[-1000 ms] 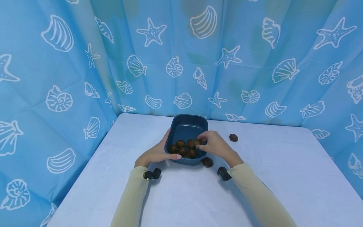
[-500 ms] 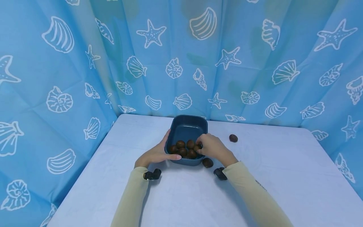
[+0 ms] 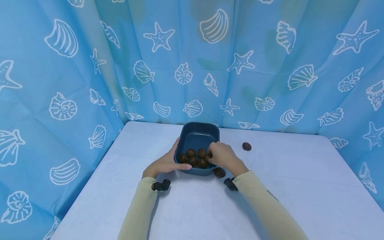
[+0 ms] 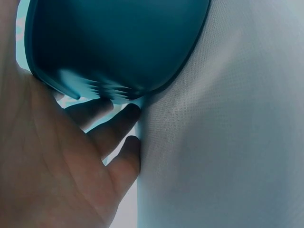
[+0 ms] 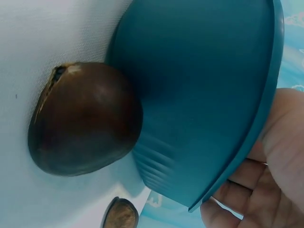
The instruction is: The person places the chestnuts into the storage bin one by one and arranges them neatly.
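Brown nut (image 3: 208, 157) at right fingers (image 3: 212, 147): partly hidden. Blue container (image 4: 118, 42) above left fingers (image 4: 116, 129): cut off, left wrist view.

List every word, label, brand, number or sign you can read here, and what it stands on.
No readable text.
Right sleeve: small dark mark, perhaps lettering, too small to read.
Curtain: white shell and starfish drawings, no words.
Blue container, brown nuts: no lettering visible.

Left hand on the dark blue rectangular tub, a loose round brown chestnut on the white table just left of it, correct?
Wrong side: the head view shows that loose round brown chestnut just right of the dark blue rectangular tub. The rest holds.
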{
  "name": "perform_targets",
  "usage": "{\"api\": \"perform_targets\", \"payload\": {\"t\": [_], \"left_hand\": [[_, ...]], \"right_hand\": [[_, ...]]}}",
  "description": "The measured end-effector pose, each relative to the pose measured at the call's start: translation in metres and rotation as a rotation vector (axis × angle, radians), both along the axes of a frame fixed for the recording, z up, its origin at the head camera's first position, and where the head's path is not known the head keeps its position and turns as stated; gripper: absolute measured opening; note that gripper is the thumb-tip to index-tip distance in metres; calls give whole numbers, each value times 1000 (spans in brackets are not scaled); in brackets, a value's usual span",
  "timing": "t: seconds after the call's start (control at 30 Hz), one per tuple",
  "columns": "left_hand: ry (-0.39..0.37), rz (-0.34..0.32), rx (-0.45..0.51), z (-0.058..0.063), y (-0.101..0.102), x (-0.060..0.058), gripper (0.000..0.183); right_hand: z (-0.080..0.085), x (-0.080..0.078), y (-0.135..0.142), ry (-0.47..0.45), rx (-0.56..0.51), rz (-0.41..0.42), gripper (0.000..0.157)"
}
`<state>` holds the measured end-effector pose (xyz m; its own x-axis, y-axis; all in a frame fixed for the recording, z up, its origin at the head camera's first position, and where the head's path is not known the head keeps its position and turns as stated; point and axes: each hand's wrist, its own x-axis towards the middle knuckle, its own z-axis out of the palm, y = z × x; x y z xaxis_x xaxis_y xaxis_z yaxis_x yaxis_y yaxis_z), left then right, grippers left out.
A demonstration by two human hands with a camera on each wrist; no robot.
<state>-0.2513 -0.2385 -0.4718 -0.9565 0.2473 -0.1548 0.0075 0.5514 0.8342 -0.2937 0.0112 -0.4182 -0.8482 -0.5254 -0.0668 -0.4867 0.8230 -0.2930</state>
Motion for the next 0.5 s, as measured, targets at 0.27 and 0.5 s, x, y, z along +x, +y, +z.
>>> {"api": "perform_targets", "payload": {"t": [0.27, 0.5], "left_hand": [[8, 1, 1, -2, -1, 2, 127], [9, -2, -3, -4, -1, 4, 126]], "right_hand": [[-2, 2, -3, 7, 13, -14, 15], [-6, 5, -3, -28, -18, -24, 18]]}}
